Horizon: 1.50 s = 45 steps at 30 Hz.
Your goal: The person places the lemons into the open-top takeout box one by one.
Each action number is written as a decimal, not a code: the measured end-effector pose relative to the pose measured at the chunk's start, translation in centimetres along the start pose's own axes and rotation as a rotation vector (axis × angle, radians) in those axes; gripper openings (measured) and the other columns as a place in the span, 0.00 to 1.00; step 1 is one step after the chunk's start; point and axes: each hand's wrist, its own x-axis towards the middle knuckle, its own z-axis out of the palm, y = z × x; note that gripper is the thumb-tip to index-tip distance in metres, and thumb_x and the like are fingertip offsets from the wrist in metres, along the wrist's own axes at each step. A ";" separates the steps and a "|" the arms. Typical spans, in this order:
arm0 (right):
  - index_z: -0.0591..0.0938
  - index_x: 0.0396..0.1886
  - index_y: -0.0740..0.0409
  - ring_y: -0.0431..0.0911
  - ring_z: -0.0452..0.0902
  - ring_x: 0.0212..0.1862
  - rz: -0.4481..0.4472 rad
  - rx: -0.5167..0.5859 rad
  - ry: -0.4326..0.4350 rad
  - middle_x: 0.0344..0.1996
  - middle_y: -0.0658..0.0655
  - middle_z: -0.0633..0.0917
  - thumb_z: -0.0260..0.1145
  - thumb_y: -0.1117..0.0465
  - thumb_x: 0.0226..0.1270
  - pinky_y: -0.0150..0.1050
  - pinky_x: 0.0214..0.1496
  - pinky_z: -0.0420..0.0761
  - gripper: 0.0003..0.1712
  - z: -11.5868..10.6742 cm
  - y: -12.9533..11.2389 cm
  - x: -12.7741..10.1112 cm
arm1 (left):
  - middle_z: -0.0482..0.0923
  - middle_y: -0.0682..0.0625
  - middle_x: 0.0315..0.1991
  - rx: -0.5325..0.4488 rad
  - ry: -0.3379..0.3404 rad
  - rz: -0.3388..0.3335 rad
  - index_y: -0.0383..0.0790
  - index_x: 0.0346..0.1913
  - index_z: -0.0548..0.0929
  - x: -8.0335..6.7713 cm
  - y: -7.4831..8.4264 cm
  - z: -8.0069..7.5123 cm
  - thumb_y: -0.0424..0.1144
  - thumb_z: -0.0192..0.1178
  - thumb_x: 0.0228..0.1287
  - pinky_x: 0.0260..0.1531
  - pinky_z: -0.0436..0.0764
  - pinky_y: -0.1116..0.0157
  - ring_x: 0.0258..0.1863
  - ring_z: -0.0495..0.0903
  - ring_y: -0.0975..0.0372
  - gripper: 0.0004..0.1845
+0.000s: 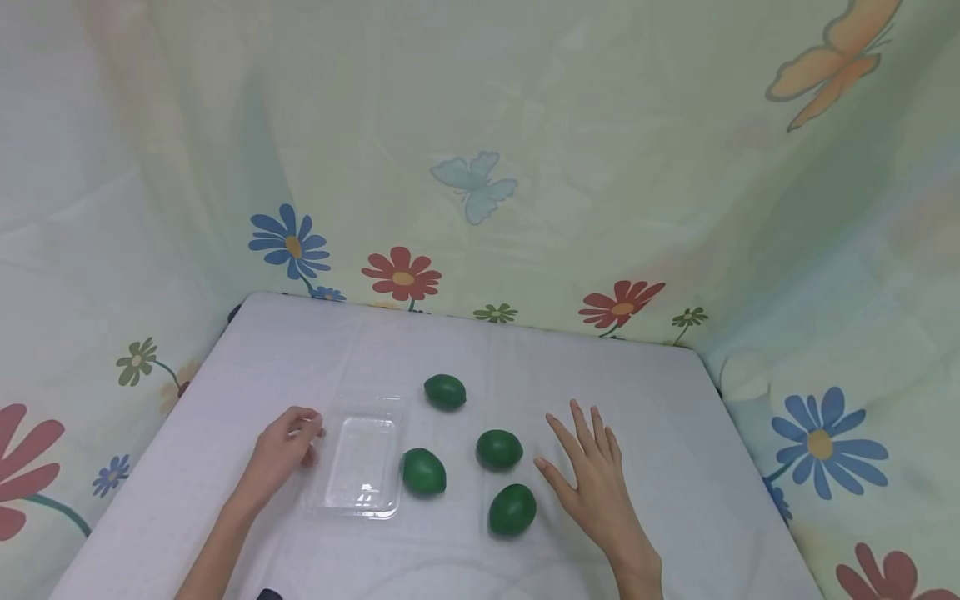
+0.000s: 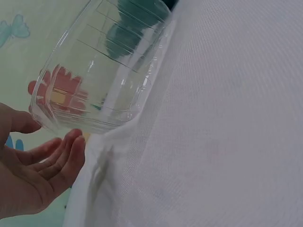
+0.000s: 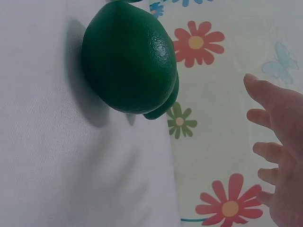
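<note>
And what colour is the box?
The box is clear and colourless, showing best in the left wrist view.

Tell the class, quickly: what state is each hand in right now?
Left hand: open, loosely curled beside the box; contact unclear.
Right hand: open, spread, holding nothing.
</note>
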 end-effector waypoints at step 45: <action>0.75 0.71 0.39 0.58 0.75 0.69 0.156 0.119 -0.405 0.73 0.55 0.74 0.85 0.45 0.47 0.59 0.58 0.83 0.49 1.2 -2.7 -3.8 | 0.78 0.40 0.41 -0.128 -0.093 -0.082 0.25 0.61 0.70 1.0 -0.4 0.4 0.40 0.52 0.80 0.16 0.75 0.67 0.15 0.72 0.64 0.20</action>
